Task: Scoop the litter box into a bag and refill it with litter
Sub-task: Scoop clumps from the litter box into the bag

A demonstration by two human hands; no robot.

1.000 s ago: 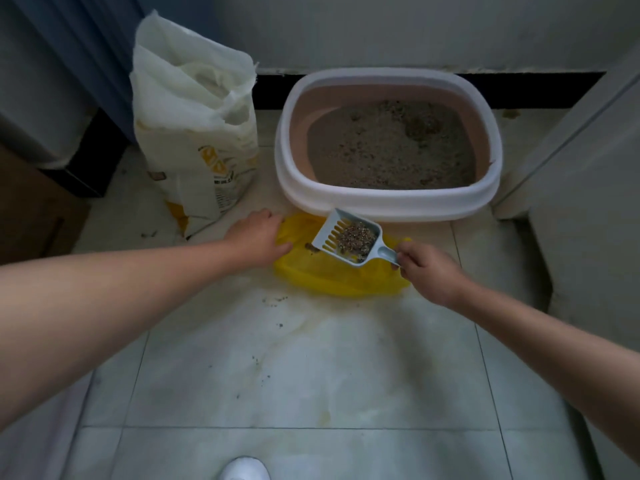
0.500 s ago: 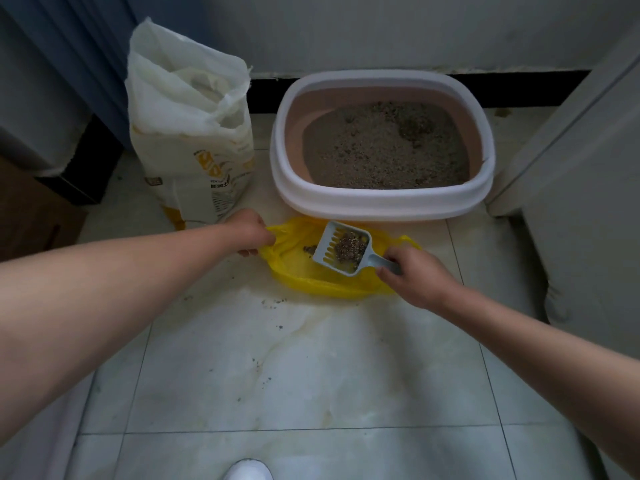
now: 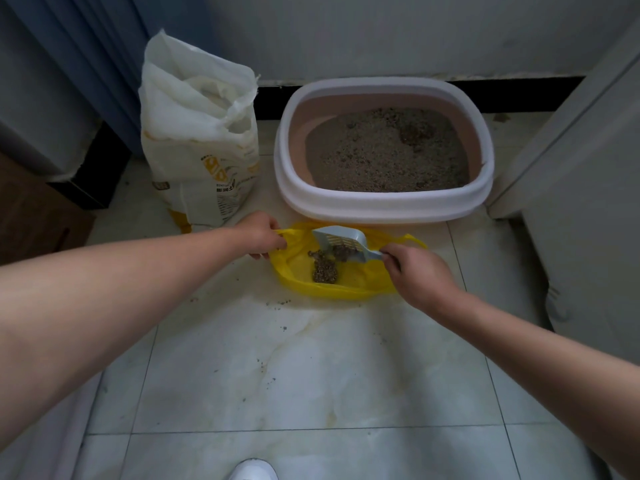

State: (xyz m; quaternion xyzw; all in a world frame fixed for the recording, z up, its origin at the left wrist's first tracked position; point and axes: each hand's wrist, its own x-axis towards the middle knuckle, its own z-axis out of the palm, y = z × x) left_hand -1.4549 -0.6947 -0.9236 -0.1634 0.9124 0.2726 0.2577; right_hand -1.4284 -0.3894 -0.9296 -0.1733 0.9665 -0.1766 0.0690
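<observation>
Standing at the far left beside a blue curtain [image 3: 86,64], a white sack of cat litter [image 3: 201,150] rests upright on the pale tiled floor [image 3: 311,368], its top gaping loosely. Just right of the sack's base, the person's left hand [image 3: 259,235] grips the near-left edge of a yellow plastic bag [image 3: 346,289], fingers curled round the plastic and raising that side so the mouth lies open. The bag sits on the tiles directly in front of the litter box [image 3: 381,206], its far edge meeting the box's front wall (touching or tucked under, it cannot be told). Inside the bag lies a small heap of dark clumped litter [image 3: 323,270], and a grey slotted scoop [image 3: 341,237] is tipped above it, more clumps at its lower lip. Behind, the oval box, white-rimmed with a pink inner wall, holds a bed of grey litter [image 3: 388,150] with a darker patch toward the back right. The right hand [image 3: 419,271] holds the scoop's handle, fingers wrapped round it, over the bag's right side. Loose grains [image 3: 282,302] dot the tiles near the bag, the toe of a white shoe [image 3: 252,471] shows at the bottom edge, and a white panel [image 3: 588,202] fills the far right.
</observation>
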